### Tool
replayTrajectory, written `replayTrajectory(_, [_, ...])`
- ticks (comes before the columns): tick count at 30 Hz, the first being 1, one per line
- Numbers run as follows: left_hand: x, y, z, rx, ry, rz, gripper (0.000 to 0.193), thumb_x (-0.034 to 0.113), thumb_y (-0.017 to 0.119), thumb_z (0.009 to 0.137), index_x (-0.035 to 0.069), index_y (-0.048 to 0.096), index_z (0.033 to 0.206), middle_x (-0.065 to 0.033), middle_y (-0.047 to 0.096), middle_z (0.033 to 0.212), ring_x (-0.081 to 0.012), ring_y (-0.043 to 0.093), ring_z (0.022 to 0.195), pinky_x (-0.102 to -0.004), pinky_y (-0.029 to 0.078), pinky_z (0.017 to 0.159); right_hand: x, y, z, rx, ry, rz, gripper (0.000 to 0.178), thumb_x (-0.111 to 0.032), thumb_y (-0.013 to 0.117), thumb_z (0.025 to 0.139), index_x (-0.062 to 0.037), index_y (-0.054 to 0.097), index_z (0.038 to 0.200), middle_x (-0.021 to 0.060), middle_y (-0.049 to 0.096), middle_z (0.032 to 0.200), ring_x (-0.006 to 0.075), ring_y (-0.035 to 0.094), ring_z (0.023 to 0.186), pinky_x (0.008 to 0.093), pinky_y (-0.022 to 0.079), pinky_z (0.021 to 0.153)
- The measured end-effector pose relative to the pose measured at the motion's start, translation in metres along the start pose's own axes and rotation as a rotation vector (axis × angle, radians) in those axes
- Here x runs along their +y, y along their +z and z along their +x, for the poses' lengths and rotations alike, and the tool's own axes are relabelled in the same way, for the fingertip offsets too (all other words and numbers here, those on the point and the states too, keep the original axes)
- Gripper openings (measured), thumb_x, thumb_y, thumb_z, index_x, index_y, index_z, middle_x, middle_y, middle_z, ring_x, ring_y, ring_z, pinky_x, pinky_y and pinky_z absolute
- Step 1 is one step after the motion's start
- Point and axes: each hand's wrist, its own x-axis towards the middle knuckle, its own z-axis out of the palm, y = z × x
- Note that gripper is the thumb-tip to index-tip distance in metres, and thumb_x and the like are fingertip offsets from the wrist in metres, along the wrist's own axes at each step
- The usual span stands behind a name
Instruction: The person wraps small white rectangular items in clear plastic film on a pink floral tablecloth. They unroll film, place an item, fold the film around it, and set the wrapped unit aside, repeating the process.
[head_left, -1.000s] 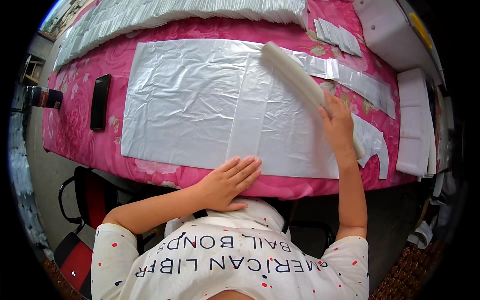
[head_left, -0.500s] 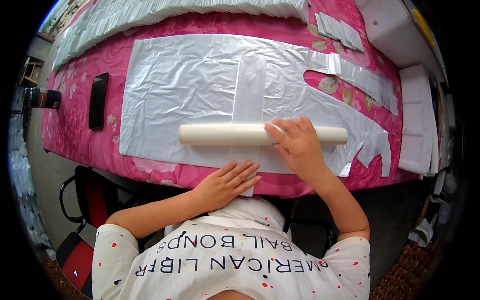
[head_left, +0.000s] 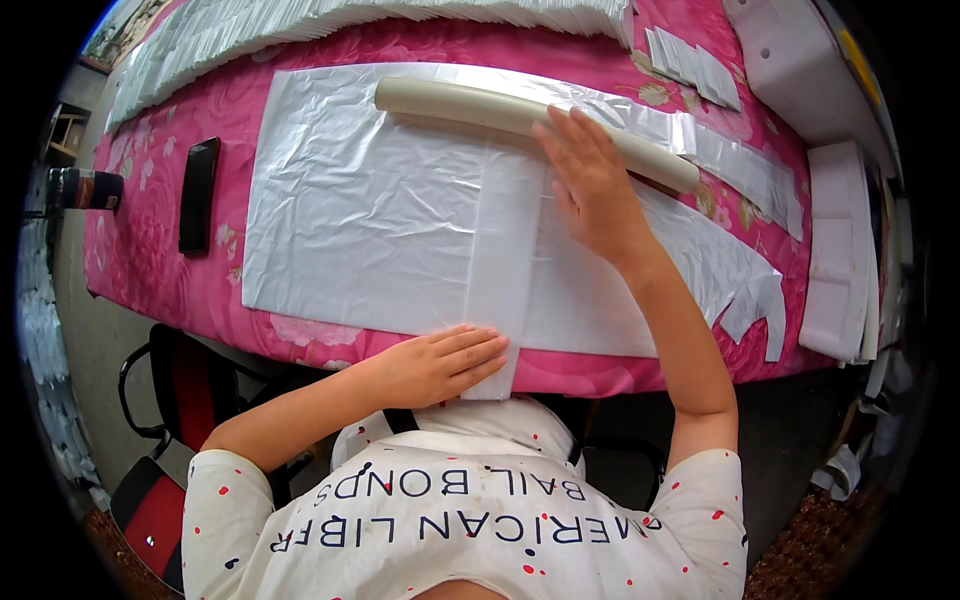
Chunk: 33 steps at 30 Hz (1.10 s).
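Observation:
A white plastic bag [head_left: 370,210] with cut-out handles lies spread flat and slightly wrinkled. Across its middle runs a whitish strip [head_left: 503,225], its near end reaching over the table's front edge. My left hand [head_left: 450,362] rests flat on that near end, fingers stretched out together. Near the far edge of the bag lies a long cream-coloured tube [head_left: 455,105], slanting down to the right. With extended fingers, my right hand [head_left: 590,190] lies over the tube, touching it from above and not wrapped round it.
A pink floral cloth [head_left: 290,335] covers the table. Long rows of folded white packets [head_left: 330,20] line the far side, with a smaller stack [head_left: 695,68] at far right. A black phone [head_left: 199,195] and a dark jar [head_left: 90,190] are left; white foam blocks [head_left: 838,240] stand right.
Under my right hand, the tube has moved away from me, from the bag's near half to its far edge, and now slants. My left hand has shifted slightly left, remaining on the strip.

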Motion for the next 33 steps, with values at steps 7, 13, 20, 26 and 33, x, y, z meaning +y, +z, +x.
replayTrajectory(7, [-0.014,-0.005,0.003,0.203,0.069,-0.005,0.057,0.023,0.063,0.071,0.000,0.050,0.122,-0.0157,0.047,0.130,-0.0282,0.046,0.121,-0.0410,0.038,0.101,-0.069,-0.008,-0.077,-0.389,-0.096,0.337,0.054,0.001,0.059,0.061,-0.0013,0.055,0.115,0.0149,0.050,0.125,0.0301,0.041,0.123,0.0403,0.035,0.102])
replayTrajectory(13, [-0.024,-0.013,0.016,0.237,-0.229,-0.008,0.066,0.032,0.062,0.072,-0.003,0.045,0.125,-0.0162,0.051,0.126,-0.0307,0.052,0.113,-0.0420,0.040,0.096,-0.070,0.005,-0.089,-0.123,-0.041,0.162,0.036,-0.005,0.064,0.068,-0.0048,0.062,0.103,0.0080,0.059,0.110,0.0249,0.055,0.102,0.0352,0.046,0.085])
replayTrajectory(20, [-0.028,-0.031,0.037,0.404,-0.630,-0.664,0.054,0.020,0.058,0.079,-0.003,0.044,0.126,-0.0163,0.058,0.111,-0.0319,0.057,0.098,-0.0398,0.042,0.089,-0.063,-0.005,-0.057,-0.239,0.569,0.481,0.010,-0.010,0.062,0.078,-0.0032,0.066,0.084,0.0109,0.064,0.073,0.0213,0.060,0.061,0.0309,0.047,0.057])
replayTrajectory(26, [-0.034,-0.025,0.046,0.478,-0.471,-0.011,0.061,0.021,0.055,0.083,-0.003,0.032,0.135,-0.0196,0.036,0.137,-0.0322,0.038,0.124,-0.0421,0.030,0.102,-0.052,-0.007,-0.033,-0.391,0.968,0.778,0.021,-0.016,0.061,0.082,0.0037,0.064,0.076,0.0083,0.062,0.061,0.0136,0.059,0.052,0.0273,0.045,0.052])
replayTrajectory(33, [-0.024,-0.004,0.051,0.147,-0.538,0.136,0.068,0.033,0.052,0.084,-0.005,0.029,0.136,-0.0204,0.026,0.144,-0.0319,0.021,0.136,-0.0418,0.017,0.110,-0.065,-0.009,-0.036,-0.348,0.940,0.603,0.025,-0.015,0.067,0.077,0.0021,0.062,0.093,0.0106,0.063,0.072,0.0179,0.063,0.067,0.0286,0.047,0.061])
